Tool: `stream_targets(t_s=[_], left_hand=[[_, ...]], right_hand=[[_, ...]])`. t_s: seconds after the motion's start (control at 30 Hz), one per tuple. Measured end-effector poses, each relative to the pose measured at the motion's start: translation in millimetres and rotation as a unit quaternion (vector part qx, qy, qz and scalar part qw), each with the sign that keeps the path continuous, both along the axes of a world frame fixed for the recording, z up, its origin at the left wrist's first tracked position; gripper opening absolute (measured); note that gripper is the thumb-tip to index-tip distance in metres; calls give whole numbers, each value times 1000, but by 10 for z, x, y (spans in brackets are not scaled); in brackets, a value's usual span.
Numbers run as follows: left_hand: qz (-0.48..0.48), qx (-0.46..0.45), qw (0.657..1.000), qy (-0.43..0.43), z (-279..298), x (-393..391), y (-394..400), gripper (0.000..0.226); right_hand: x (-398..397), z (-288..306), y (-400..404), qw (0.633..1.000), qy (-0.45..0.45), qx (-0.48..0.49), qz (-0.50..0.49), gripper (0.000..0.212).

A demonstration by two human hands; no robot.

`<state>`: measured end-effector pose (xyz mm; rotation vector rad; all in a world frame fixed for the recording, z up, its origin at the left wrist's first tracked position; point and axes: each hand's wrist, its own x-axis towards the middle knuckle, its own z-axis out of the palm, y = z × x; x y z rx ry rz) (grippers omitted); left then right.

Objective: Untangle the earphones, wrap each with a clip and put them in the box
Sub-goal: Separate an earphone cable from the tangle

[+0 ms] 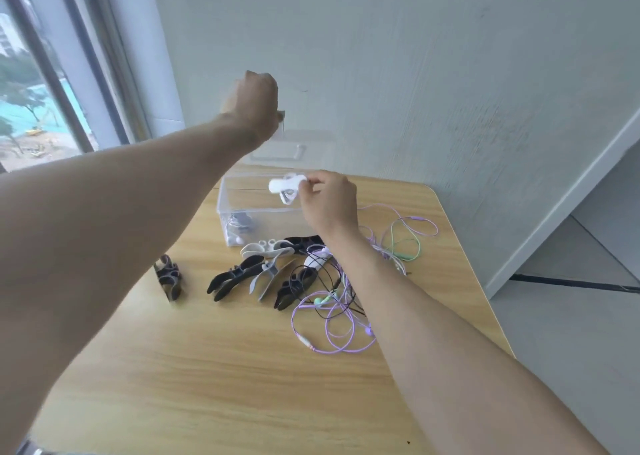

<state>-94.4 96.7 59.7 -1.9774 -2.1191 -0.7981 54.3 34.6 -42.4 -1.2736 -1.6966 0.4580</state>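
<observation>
Holding white clip (285, 185) over box (242, 209): right hand (329, 198) | left hand (252, 103) fisted, lifting lid (287, 146)

Box (242, 209) at table (207, 368) back; clips (239, 278) in front of it, earphones (332, 309) right of clips.

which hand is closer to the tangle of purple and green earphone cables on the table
The right hand. It hangs just above and behind the tangle of purple and green earphone cables, holding a white clip. The left hand is raised much higher, lifting the clear box's lid.
</observation>
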Motion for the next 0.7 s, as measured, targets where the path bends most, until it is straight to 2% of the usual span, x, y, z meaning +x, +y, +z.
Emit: stream_targets(t_s=[0.07,0.13,0.23,0.33,0.4,0.47,0.53,0.7], left_hand=[[3,24,1000,-18,-36,-20,82,22],[-9,31,998,-45,-108,-17,108,34],[-26,34,999,-28,-302,-31,71,44],[-33,29,999,-12,-571,-35,-79,37],[-32,-3,999,-15,-736,-2,-223,29],[-28,-41,999,-8,-889,36,-375,29],[-25,-63,998,-13,-1017,68,-523,30],[-24,-51,997,-44,-1193,166,-835,31]], right_hand=[[-67,-103,159,998,-56,-26,-1,20],[-84,-172,235,993,-108,-47,1,24],[-94,-193,298,982,-177,-70,6,31],[-65,-203,327,968,-230,-95,41,23],[-32,-185,311,955,-261,-109,86,24],[-1,-152,261,951,-254,-122,130,29],[56,-104,191,958,-227,-111,133,41],[292,-98,23,983,-175,-26,41,27]])
